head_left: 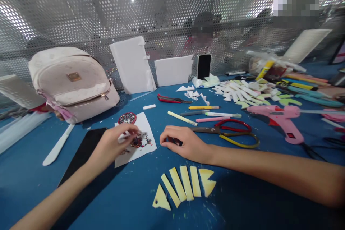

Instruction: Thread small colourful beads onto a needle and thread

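Observation:
My left hand (114,145) is over a white sheet of paper (147,129), its fingers closed around something whitish that I cannot make out. Beneath its fingertips lies a small heap of dark and red glitter flakes (140,141). A round red-rimmed piece (127,118) covered in similar flakes touches the paper's far edge. To the right of the sheet my right hand (187,144) rests on the table with curled fingers; what they hold, if anything, is hidden. Nearer to me, several yellow cut strips (186,183) form a fish shape with a triangular head and notched tail.
Scissors (215,129) lie beyond my right hand, near several markers (204,107) and a red utility knife (174,99). A pink glue gun (280,115) and a pile of white cut pieces (239,91) are right. A backpack (72,86), white boards (174,70) and a phone (204,67) stand behind.

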The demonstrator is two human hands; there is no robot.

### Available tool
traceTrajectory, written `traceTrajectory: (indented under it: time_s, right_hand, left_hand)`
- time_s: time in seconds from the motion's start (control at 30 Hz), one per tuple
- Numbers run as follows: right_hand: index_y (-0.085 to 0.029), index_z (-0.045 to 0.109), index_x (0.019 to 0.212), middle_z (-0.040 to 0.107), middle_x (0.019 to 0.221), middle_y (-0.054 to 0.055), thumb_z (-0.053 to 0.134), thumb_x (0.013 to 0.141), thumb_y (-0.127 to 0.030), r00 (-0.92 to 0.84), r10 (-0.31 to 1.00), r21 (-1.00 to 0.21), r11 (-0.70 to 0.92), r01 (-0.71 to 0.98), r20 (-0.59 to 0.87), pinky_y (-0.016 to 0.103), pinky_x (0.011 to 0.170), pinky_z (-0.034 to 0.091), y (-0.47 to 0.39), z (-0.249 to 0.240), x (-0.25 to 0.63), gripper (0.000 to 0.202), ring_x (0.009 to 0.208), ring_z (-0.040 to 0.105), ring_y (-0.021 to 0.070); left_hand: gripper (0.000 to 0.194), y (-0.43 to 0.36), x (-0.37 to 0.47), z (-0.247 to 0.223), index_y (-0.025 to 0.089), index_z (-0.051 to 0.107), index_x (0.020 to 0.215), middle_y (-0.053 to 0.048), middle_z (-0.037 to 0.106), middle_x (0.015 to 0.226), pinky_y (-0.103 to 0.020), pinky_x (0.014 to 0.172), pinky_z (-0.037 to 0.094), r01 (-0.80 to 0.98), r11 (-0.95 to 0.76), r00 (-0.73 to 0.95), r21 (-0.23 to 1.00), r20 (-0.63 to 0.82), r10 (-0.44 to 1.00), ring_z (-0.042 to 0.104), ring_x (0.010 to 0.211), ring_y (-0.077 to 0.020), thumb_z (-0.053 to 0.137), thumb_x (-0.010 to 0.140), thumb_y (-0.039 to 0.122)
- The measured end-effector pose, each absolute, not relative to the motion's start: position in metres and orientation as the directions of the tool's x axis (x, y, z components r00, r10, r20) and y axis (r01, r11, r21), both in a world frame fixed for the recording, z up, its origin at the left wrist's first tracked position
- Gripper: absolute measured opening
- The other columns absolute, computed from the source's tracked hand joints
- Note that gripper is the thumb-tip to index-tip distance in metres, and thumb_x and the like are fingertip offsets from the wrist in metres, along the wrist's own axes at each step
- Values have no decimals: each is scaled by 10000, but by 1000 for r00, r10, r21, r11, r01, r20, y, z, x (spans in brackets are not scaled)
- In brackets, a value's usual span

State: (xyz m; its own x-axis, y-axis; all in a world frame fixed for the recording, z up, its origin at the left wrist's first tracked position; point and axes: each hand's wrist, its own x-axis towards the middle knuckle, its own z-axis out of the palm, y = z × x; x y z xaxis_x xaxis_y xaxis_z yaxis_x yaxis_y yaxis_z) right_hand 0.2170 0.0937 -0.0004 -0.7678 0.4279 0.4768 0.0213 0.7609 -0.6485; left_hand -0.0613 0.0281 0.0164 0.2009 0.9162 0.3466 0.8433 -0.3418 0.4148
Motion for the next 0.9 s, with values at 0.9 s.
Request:
traceTrajectory:
  time_s: [0.9]
  right_hand:
    - [-185,636,928,678,895,18,579,991,-184,-775,385,-624,781,-16,502,236,632,437,93,-1,216,85,700,555,109]
  left_hand:
    - [238,118,-143,24,263,802,914,-41,804,1021,-307,760,499,977,-213,211,19,61,976,714,935,-268,575,864,214]
